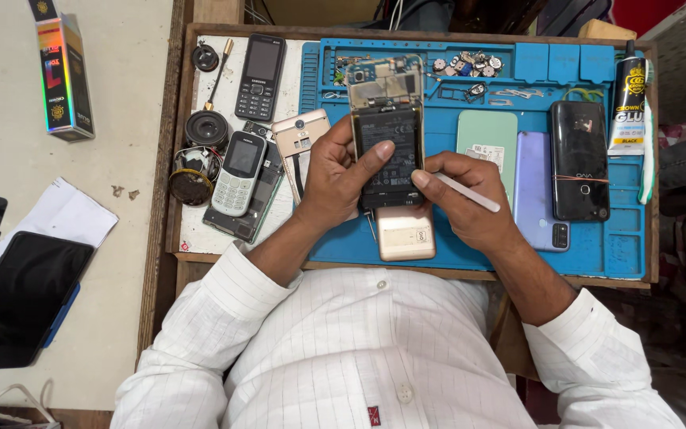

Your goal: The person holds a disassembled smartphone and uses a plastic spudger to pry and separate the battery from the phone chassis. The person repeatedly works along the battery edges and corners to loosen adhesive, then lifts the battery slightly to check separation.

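Note:
An opened smartphone (387, 119) with its back off, showing a black battery and green circuit board, is held upright over the blue work mat (597, 238). My left hand (335, 179) grips its left side, thumb pressed on the battery. At the phone's lower right edge, my right hand (462, 199) holds a thin white pry tool (470, 193). A gold phone back cover (405, 234) lies on the mat just beneath both hands.
On the mat: a green phone (487, 135), a purple phone (540, 191), a black phone (580, 159), screws and small parts (470, 65), a glue tube (627, 99). To the left lie keypad phones (260, 75), (236, 173), a gold phone (299, 135), round parts (206, 129), a tablet (17, 298), a box (63, 75).

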The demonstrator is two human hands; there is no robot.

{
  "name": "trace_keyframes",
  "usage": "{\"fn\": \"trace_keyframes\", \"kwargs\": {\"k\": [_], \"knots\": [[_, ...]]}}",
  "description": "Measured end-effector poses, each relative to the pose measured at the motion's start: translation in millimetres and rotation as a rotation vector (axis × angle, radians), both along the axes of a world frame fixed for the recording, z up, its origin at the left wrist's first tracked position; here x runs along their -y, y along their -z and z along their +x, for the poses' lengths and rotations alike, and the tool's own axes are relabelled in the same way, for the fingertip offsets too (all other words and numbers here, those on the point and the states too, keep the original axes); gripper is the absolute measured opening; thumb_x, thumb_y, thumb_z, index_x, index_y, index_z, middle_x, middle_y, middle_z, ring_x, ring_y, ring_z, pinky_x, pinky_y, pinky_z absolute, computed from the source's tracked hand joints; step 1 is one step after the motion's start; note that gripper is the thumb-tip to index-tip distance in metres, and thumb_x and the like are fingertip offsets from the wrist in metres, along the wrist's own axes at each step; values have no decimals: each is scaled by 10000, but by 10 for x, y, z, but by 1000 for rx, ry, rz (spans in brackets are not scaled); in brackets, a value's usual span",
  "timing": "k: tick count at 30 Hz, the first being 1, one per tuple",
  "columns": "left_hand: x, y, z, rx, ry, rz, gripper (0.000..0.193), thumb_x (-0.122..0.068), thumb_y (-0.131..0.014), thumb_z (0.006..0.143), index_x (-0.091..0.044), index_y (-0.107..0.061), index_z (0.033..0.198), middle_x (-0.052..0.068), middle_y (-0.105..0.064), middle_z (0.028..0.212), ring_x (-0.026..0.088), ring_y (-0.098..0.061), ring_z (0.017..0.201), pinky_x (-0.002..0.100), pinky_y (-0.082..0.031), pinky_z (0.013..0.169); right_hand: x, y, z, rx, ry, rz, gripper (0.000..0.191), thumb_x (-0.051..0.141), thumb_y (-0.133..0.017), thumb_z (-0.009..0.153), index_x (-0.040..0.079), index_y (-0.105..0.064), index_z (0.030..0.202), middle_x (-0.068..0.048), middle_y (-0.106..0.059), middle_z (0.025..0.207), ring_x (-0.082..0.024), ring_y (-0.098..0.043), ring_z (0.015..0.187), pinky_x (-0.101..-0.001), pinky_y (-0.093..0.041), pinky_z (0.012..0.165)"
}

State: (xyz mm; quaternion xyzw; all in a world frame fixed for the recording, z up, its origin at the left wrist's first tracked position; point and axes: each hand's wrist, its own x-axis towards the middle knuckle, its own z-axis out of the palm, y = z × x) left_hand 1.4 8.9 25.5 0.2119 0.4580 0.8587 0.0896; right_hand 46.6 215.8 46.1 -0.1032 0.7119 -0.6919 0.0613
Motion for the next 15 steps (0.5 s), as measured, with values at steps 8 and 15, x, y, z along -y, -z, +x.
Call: {"fn": "trace_keyframes", "kwargs": {"k": [8,15], "knots": [[20,29,70,-143,48,-221,320,-167,-685,1057,-12,-593,1321,76,-728,1180,95,-692,1065,251,-589,943,-20,8,14,-60,30,50,192,201,-688,1030,28,-679,948,12,-605,744,-23,-490,655,-213,-380,557],[29,31,72,-160,35,-261,300,-170,-683,1054,-24,-599,1303,69,-734,1148,86,-700,1037,248,-599,916,37,-2,28,-109,6,36,181,223,-656,1035,51,-671,979,42,-615,768,-7,-509,671,-205,-414,564]]}}
